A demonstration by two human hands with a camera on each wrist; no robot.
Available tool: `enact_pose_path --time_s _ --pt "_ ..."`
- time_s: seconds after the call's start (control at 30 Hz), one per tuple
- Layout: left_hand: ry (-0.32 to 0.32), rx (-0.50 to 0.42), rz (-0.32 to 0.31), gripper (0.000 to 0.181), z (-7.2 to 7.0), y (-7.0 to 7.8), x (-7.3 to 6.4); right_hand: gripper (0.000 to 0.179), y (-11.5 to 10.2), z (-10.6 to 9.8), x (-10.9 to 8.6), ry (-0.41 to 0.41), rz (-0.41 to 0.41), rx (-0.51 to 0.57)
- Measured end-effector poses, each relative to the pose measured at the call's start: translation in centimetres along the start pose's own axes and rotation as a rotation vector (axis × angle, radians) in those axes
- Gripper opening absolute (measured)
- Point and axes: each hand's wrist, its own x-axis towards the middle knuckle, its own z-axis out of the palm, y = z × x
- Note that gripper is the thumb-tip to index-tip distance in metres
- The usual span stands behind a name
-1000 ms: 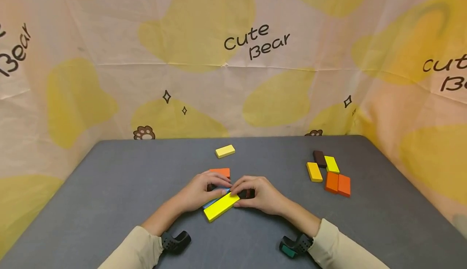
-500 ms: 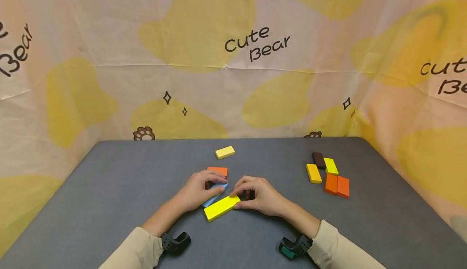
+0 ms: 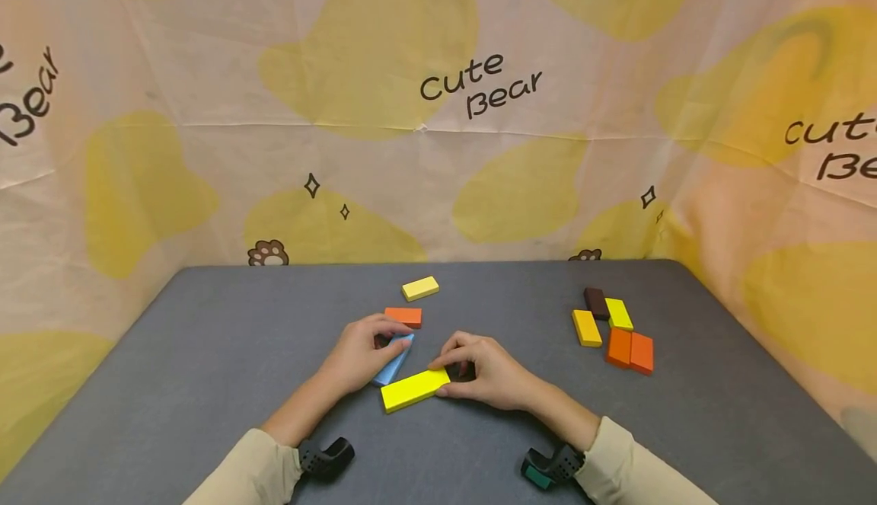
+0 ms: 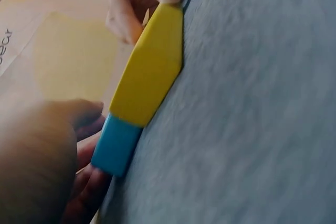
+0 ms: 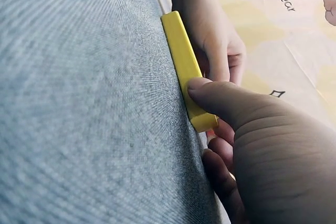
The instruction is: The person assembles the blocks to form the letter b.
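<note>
A bright yellow rectangular block (image 3: 414, 391) lies at a slant on the grey table. My right hand (image 3: 483, 372) pinches its right end, with the thumb on the near side, as the right wrist view shows too. Just beyond and left of it is a blue block (image 3: 393, 364), steeper in angle, its near end close to the yellow block's left end. My left hand (image 3: 363, 353) holds the blue block between thumb and fingers, covering part of it. An orange block (image 3: 404, 317) lies right beyond the left fingertips.
Farther back lies a pale yellow block (image 3: 420, 289). To the right sits a loose group: a dark brown block (image 3: 596, 303), a yellow-orange block (image 3: 586, 328), a lime-yellow block (image 3: 619, 314) and two orange blocks (image 3: 642, 353) side by side. A printed cloth (image 3: 384, 185) hangs behind the table.
My left hand has shifted left, swinging the blue block's far end away from the yellow block. The yellow block has turned slightly flatter. The near orange block has slid a little left and away.
</note>
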Motion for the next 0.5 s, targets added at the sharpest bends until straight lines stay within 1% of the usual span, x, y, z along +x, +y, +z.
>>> enact_pose_path --time_s 0.1,0.17,0.23,0.3,0.37,0.43,0.5 --pt "-0.048 -0.014 0.008 0.022 -0.6 -0.6 0.0 0.029 -0.1 0.0 0.0 -0.004 0.014 -0.006" --pt "-0.107 -0.021 0.023 0.027 -1.1 -1.0 0.1 0.029 -0.2 0.0 0.0 -0.008 0.026 -0.008" --pt "-0.179 -0.021 0.043 0.036 -1.7 -1.4 0.1 0.029 -0.3 -0.1 0.0 -0.013 0.037 -0.009" --pt "-0.256 -0.015 0.07 0.048 -2.3 -1.7 0.1 0.028 -0.3 -0.1 0.0 -0.016 0.043 -0.012" --pt "-0.324 -0.017 0.084 0.06 -2.8 -1.8 0.1 0.027 -0.2 -0.2 -0.1 -0.017 0.041 -0.013" --pt "-0.381 -0.024 0.087 0.07 -3.1 -1.9 0.1 0.026 -0.2 -0.2 -0.1 -0.018 0.036 -0.013" --pt "-0.425 -0.034 0.082 0.077 -3.4 -2.0 0.1 0.026 -0.1 -0.2 -0.1 -0.018 0.03 -0.01"
